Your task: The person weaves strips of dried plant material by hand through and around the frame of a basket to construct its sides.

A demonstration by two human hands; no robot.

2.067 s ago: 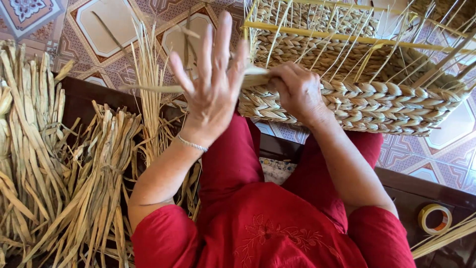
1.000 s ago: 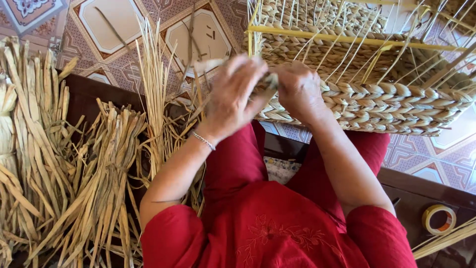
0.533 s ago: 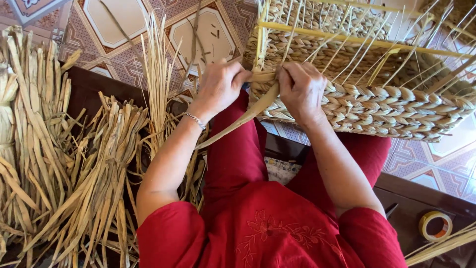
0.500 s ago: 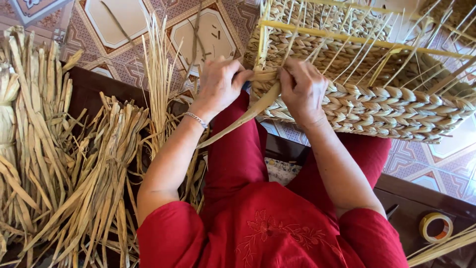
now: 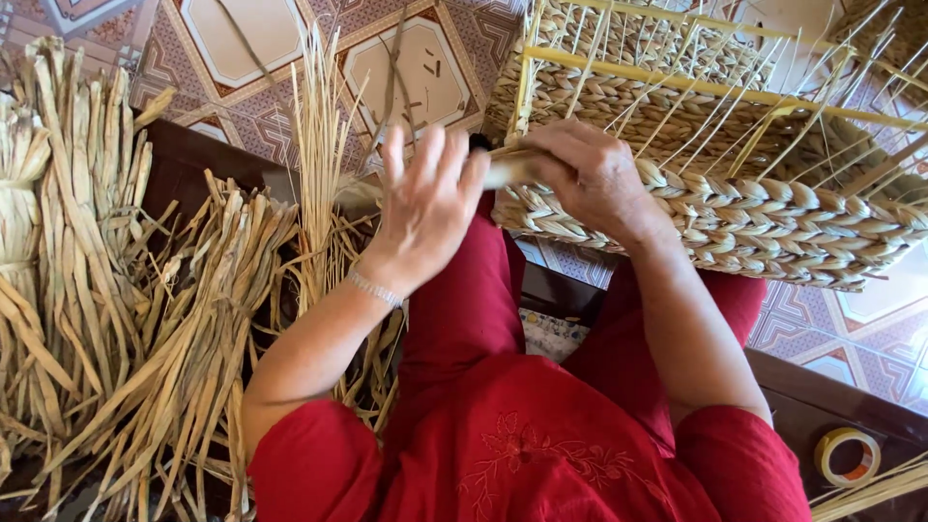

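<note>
A half-woven basket (image 5: 773,208) of braided dry straw on a yellow frame rests on my lap at the upper right. My right hand (image 5: 590,179) presses on its near left corner and pinches a flat pale straw strand (image 5: 505,172) against the weave. My left hand (image 5: 425,208) is just left of the basket, fingers spread and raised, with the strand's end at its fingertips; it grips nothing that I can see. My red trousers and red top fill the lower middle.
A heap of dried flat leaves (image 5: 126,319) lies at the left, with thin upright straws (image 5: 319,164) beside it. A roll of tape (image 5: 846,454) sits at the lower right on a dark wooden edge. Patterned floor tiles (image 5: 242,39) lie beyond.
My left hand, closed on the strand at the basket corner half a second ago, has opened and drawn a little back to the left. The right hand stays on the corner.
</note>
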